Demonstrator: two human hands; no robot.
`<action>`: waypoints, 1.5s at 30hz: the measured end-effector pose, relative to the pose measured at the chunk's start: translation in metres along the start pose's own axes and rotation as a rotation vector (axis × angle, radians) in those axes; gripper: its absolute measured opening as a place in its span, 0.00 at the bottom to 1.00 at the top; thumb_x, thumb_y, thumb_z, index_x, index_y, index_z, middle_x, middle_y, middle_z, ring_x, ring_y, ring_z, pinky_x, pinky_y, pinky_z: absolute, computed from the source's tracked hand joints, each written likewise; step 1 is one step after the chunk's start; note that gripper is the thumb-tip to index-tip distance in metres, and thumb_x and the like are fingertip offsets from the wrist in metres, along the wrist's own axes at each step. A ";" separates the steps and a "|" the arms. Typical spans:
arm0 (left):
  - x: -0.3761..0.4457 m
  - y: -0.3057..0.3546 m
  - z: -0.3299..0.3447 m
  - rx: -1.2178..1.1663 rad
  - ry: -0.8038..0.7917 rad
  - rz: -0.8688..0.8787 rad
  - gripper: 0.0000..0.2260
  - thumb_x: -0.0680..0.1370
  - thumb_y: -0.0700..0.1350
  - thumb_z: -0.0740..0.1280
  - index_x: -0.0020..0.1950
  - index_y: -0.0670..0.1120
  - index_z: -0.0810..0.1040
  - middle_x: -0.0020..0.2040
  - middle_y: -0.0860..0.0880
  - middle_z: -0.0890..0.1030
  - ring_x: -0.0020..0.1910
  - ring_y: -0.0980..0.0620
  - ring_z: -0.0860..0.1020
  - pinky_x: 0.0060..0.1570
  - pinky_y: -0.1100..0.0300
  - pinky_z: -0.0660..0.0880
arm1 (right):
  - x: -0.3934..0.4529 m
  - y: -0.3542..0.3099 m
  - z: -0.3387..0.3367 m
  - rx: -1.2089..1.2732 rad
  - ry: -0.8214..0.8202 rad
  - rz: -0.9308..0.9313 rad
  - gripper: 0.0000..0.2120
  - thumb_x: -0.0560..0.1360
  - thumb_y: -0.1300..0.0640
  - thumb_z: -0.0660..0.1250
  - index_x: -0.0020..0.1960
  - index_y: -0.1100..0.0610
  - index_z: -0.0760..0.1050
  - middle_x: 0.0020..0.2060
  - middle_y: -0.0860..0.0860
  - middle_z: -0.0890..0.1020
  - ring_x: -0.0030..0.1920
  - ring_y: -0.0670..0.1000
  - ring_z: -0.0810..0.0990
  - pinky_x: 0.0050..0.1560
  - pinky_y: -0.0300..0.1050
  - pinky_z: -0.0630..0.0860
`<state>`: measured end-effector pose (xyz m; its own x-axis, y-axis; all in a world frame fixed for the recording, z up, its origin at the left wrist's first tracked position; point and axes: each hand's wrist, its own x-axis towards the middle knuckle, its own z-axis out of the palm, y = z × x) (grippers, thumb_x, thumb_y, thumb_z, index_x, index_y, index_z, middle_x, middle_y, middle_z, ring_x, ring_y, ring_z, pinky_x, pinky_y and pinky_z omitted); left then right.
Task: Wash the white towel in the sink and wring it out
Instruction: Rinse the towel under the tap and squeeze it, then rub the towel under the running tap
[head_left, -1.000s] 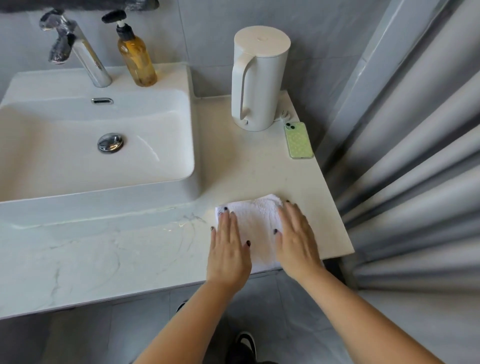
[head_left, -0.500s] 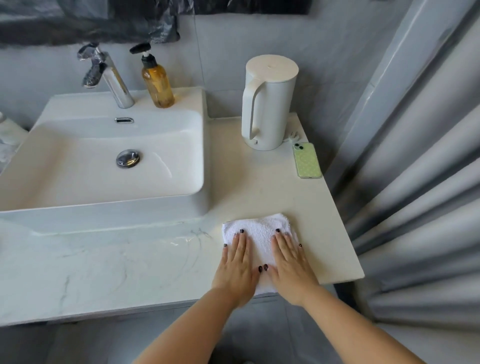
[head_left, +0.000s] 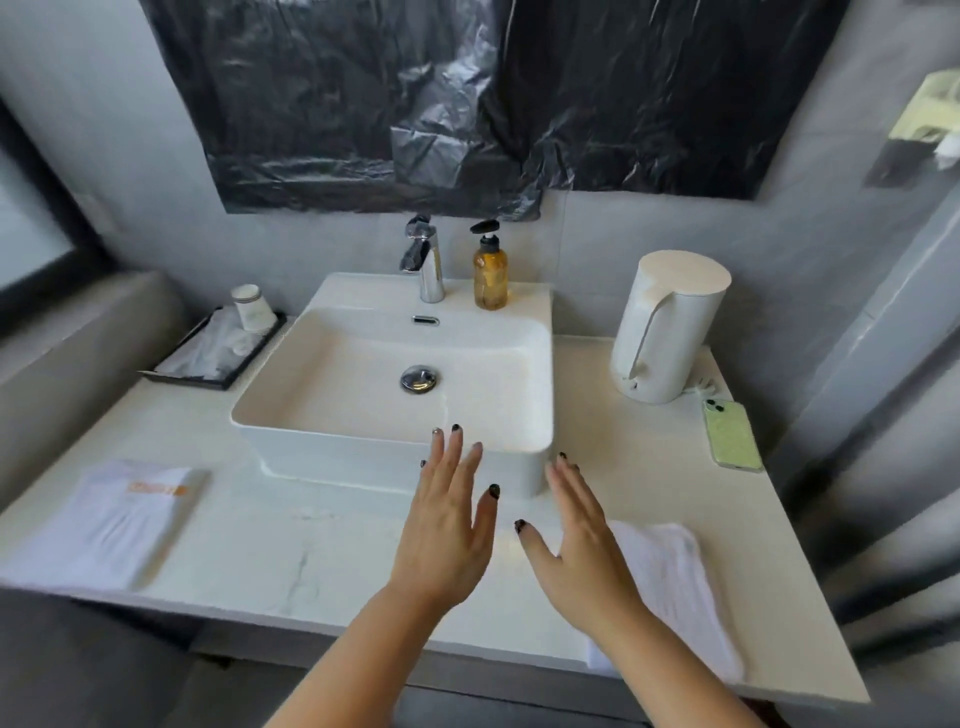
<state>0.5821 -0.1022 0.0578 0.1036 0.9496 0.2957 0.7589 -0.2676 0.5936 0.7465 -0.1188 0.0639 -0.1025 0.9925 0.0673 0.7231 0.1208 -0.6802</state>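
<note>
The white towel (head_left: 675, 587) lies folded flat on the counter at the front right, partly hidden by my right forearm. My left hand (head_left: 449, 525) hovers with straight fingers in front of the white sink (head_left: 498, 447), holding nothing. My right hand (head_left: 576, 540) is beside it, fingers straight, lifted off the towel's left edge and empty. The sink basin is dry-looking, with a chrome drain plug (head_left: 418, 378) and a chrome tap (head_left: 426, 260) behind it.
An amber soap pump bottle (head_left: 490, 270) stands right of the tap. A white kettle (head_left: 670, 327) and a green phone (head_left: 731, 434) sit at the back right. A black tray (head_left: 218, 348) with a cup is at left; a white folded cloth (head_left: 114, 525) lies front left.
Both hands have lifted off the towel and moved left toward the sink front. The camera has tilted up and pulled back, showing the whole counter.
</note>
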 end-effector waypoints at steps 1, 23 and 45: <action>0.002 -0.013 -0.011 -0.027 0.015 -0.036 0.27 0.82 0.57 0.50 0.79 0.48 0.59 0.80 0.55 0.49 0.77 0.64 0.37 0.78 0.54 0.48 | 0.004 -0.014 0.010 -0.024 -0.028 -0.037 0.34 0.81 0.48 0.60 0.80 0.49 0.46 0.77 0.38 0.44 0.77 0.39 0.42 0.71 0.30 0.43; -0.026 -0.422 -0.234 0.101 0.009 -0.905 0.33 0.78 0.46 0.68 0.78 0.38 0.58 0.79 0.36 0.51 0.79 0.37 0.48 0.76 0.45 0.52 | 0.145 -0.280 0.340 0.206 -0.541 0.255 0.25 0.79 0.54 0.63 0.74 0.51 0.63 0.71 0.44 0.65 0.66 0.43 0.69 0.62 0.38 0.68; 0.009 -0.399 -0.307 -0.631 0.095 -0.766 0.11 0.77 0.48 0.69 0.42 0.40 0.77 0.36 0.40 0.73 0.37 0.49 0.71 0.39 0.58 0.67 | 0.174 -0.304 0.401 0.445 -0.619 0.755 0.09 0.73 0.63 0.62 0.38 0.52 0.76 0.34 0.50 0.77 0.37 0.53 0.75 0.39 0.43 0.72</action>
<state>0.0827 -0.0363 0.0531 -0.3439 0.8928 -0.2909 0.1155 0.3477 0.9305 0.2351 0.0083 -0.0101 -0.1519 0.6087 -0.7787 0.4430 -0.6623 -0.6042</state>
